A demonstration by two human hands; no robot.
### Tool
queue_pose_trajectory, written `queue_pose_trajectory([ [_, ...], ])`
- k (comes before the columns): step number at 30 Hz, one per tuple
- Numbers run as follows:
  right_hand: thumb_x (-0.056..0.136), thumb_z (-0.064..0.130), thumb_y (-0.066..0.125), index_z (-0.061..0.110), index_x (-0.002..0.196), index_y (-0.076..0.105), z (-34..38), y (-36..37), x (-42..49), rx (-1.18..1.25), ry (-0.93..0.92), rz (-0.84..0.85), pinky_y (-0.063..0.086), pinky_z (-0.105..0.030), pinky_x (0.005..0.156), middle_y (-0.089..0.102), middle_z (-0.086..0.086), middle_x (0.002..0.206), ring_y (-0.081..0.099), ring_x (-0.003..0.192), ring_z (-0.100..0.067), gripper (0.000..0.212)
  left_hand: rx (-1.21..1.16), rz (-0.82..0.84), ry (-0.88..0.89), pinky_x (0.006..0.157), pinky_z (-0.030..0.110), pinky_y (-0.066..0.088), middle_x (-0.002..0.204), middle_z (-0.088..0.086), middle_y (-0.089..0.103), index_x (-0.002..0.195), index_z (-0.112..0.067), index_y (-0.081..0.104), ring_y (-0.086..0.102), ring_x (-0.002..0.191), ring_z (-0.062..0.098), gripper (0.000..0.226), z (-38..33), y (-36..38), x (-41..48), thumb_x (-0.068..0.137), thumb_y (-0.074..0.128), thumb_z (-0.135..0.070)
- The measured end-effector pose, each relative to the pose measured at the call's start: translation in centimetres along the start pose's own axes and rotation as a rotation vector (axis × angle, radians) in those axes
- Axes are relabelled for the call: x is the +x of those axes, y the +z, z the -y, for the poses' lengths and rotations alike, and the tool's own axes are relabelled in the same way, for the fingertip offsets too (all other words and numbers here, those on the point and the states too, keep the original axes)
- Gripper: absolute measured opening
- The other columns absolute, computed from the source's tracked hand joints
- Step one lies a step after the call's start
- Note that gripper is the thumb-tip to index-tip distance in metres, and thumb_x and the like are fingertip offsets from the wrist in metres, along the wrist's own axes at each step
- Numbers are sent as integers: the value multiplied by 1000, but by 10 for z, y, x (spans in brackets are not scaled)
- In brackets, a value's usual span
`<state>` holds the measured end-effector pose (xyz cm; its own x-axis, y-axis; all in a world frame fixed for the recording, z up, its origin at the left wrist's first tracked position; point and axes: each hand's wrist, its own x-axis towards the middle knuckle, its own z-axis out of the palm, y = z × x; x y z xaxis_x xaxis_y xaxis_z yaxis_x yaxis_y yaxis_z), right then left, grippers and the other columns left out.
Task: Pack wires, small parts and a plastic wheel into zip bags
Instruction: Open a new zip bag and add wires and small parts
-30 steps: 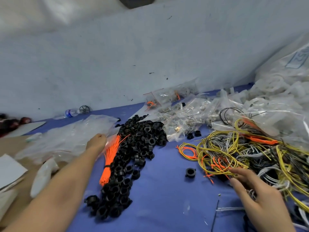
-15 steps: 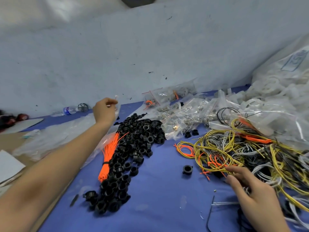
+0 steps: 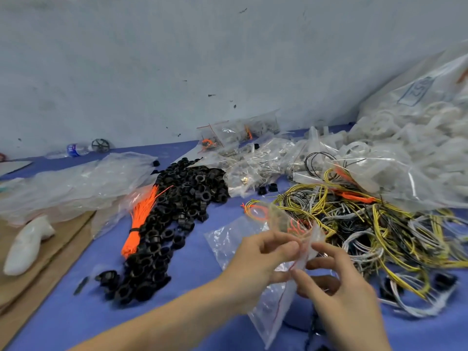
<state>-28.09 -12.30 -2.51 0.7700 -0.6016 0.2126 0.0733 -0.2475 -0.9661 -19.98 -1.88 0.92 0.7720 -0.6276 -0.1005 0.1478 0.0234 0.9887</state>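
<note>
Wires (image 3: pixel 354 219) in yellow, grey and black sprawl in the biggest heap on our right of the blue desk (image 3: pixel 192 252), under large clear sacks of white parts (image 3: pixel 415 148). Left of them runs a long pile of black rings (image 3: pixel 177 214) with a tied orange bundle (image 3: pixel 140 221) lying along its edge. Smaller still is the empty zip bag (image 3: pixel 268 297) we hold above the desk in front of us, its red-lined mouth turned up between our hands. Our left hand (image 3: pixel 255 262) pinches one lip in a closed grip; our right hand (image 3: pixel 336 282) pinches the other. To open it cleanly, we judge, we should pull the two lips straight apart near the seal, then keep one side pinched so the mouth gapes for the wires.
</note>
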Motion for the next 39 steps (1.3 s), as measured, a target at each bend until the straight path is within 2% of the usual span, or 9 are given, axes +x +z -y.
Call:
queue_pose_trajectory([
  [3, 69, 18, 81, 32, 106, 61, -12, -1, 4, 84, 130, 17, 59, -42, 68, 72, 5, 80, 71, 71, -20, 44, 111, 104, -7, 79, 22, 56, 94, 0, 70, 98, -9, 69, 66, 86, 7, 21, 3, -3, -6, 97, 50, 0],
  [7, 79, -9, 66, 20, 120, 56, -21, 3, 8, 277, 155, -1, 55, -24, 50, 73, 0, 73, 70, 60, -17, 51, 277, 193, 51, 87, 23, 54, 101, -3, 71, 107, -14, 69, 65, 97, 4, 25, -4, -22, -7, 99, 49, -3],
  [11, 84, -14, 58, 32, 135, 43, -25, 1, 6, 341, 80, -69, 53, -18, 50, 66, -6, 64, 69, 57, -21, 71, 1257, -117, 443, 86, 22, 47, 121, -7, 65, 121, -25, 63, 58, 109, 11, 26, -18, -91, 23, 97, 55, -21],
  [15, 84, -12, 58, 45, 131, 43, -26, 3, 4, 321, 1, -51, 53, -19, 51, 65, -3, 66, 69, 55, -21, 76, 1929, -248, -21, 94, 37, 42, 135, -3, 48, 137, -32, 49, 44, 119, 25, 37, -13, -165, 51, 100, 44, -30],
  [19, 84, -2, 63, 55, 118, 46, -30, 1, 4, 253, 7, -67, 53, -33, 62, 64, 5, 72, 66, 55, -12, 68, 2069, -250, 70, 81, 31, 36, 113, -6, 58, 119, -34, 63, 45, 108, 21, 26, -5, -186, 59, 97, 51, -30],
  [25, 82, -3, 61, 59, 119, 45, -30, 3, 2, 179, -84, -86, 50, -25, 61, 51, 18, 112, 67, 67, -15, 74, 1797, -248, 271, 76, 24, 30, 109, 8, 61, 127, -17, 62, 55, 98, 27, 42, -23, -163, 50, 90, 51, 1],
  [29, 83, -3, 61, 49, 122, 49, -23, 4, -2, 43, -292, -121, 50, -21, 63, 36, 23, 134, 59, 91, -8, 67, 938, -177, 600, 63, 15, 44, 77, -10, 64, 105, -20, 71, 55, 65, 9, 31, -37, -74, 12, 81, 65, -1],
  [34, 82, 10, 64, 30, 128, 51, -21, 3, -10, 111, -514, -59, 55, -28, 73, 55, -1, 126, 63, 104, -19, 51, 421, 13, 387, 63, 26, 53, 72, -10, 64, 88, -25, 66, 61, 63, 7, 26, -18, 27, -4, 74, 63, -4],
  [39, 87, 21, 66, 44, 101, 62, -27, -2, -4, 161, -253, -307, 56, -34, 71, 69, 12, 93, 68, 84, -11, 26, 485, -11, 387, 86, 19, 50, 103, -14, 63, 102, -37, 60, 60, 98, 1, 30, 7, 33, -9, 82, 70, -18],
])
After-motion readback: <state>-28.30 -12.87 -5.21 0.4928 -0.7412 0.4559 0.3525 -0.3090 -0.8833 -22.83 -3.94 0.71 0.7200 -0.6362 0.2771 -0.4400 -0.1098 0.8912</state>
